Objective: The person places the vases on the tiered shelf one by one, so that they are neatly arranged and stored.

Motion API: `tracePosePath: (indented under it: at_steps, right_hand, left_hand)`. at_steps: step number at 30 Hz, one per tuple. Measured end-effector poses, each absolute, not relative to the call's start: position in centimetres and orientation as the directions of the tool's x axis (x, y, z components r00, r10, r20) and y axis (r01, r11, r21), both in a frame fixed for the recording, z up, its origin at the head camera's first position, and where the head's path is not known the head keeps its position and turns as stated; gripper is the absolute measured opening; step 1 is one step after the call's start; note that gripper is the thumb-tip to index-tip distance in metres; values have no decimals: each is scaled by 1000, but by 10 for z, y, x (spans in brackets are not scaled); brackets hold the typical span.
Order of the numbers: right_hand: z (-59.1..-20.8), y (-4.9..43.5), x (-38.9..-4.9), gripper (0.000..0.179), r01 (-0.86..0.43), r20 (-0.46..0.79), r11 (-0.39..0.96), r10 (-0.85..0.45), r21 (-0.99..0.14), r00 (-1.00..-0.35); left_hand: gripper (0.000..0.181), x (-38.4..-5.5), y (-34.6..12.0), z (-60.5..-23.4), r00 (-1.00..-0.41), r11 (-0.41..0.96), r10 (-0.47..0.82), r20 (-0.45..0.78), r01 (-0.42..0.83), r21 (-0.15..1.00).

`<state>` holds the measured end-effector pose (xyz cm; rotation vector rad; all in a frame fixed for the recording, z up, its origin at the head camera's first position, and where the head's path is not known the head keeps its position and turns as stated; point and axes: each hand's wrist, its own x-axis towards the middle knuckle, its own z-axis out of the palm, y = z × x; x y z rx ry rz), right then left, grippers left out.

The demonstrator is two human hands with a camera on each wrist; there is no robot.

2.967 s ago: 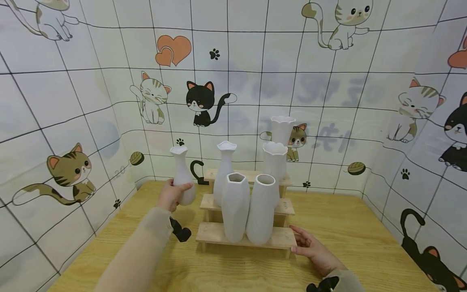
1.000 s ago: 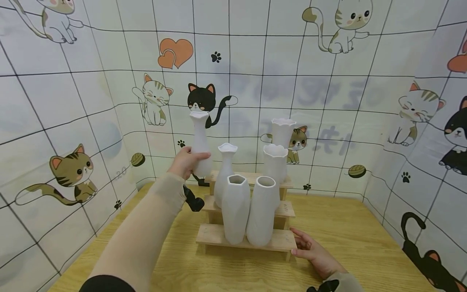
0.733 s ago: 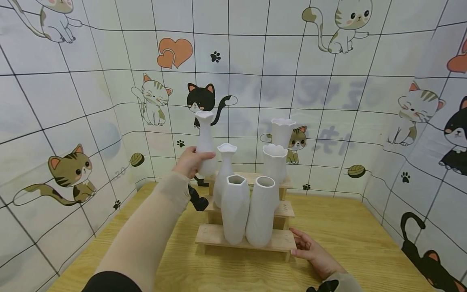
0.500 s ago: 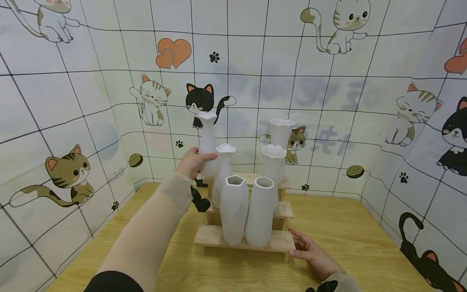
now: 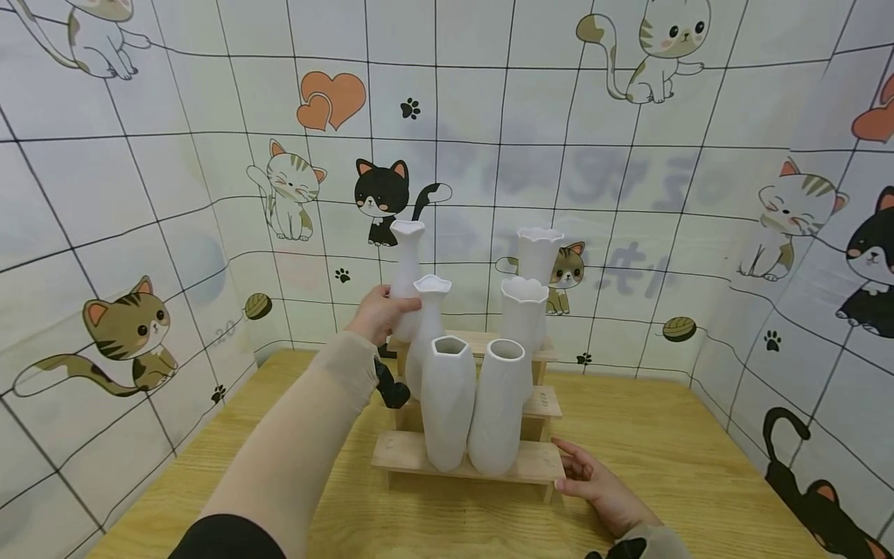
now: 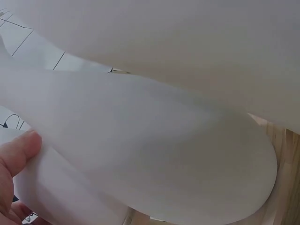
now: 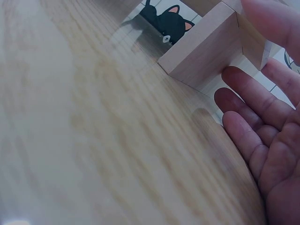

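Observation:
My left hand [image 5: 382,314] grips a slender white vase [image 5: 407,256] with a wavy rim, over the left of the stand's top step. Its base is hidden in the head view. In the left wrist view, my thumb lies against this held vase [image 6: 70,187]. A similar slender vase [image 5: 426,334] stands just in front of it on the middle step. My right hand [image 5: 594,481] holds the right end of the three-step wooden stand [image 5: 398,452], thumb at the front corner and index finger behind. In the right wrist view, its other fingers [image 7: 248,93] are loosely bent.
Two white vases, one faceted [image 5: 448,407] and one rounder [image 5: 498,407], stand on the bottom step. Behind on the right are two ruffled-rim vases, a nearer one [image 5: 525,310] and a farther, higher one [image 5: 539,252]. Cat-patterned sheeting [image 5: 628,178] surrounds the wooden table [image 5: 642,419].
My left hand has lifted the slender vase from left of the stand, carried it right, and lowered it slightly behind the similar vase. The right hand stays at the stand's end.

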<state>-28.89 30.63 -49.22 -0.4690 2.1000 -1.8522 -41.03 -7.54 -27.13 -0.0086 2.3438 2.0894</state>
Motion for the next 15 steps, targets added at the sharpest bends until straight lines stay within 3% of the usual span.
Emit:
tracePosePath:
  at_steps: [15]
  right_hand:
    - [-490,307,-287,76,-46,1,90,-445,-995,-895]
  left_hand:
    - [61,-412,-66,-273,-1000,111,-5,-21,-21,994]
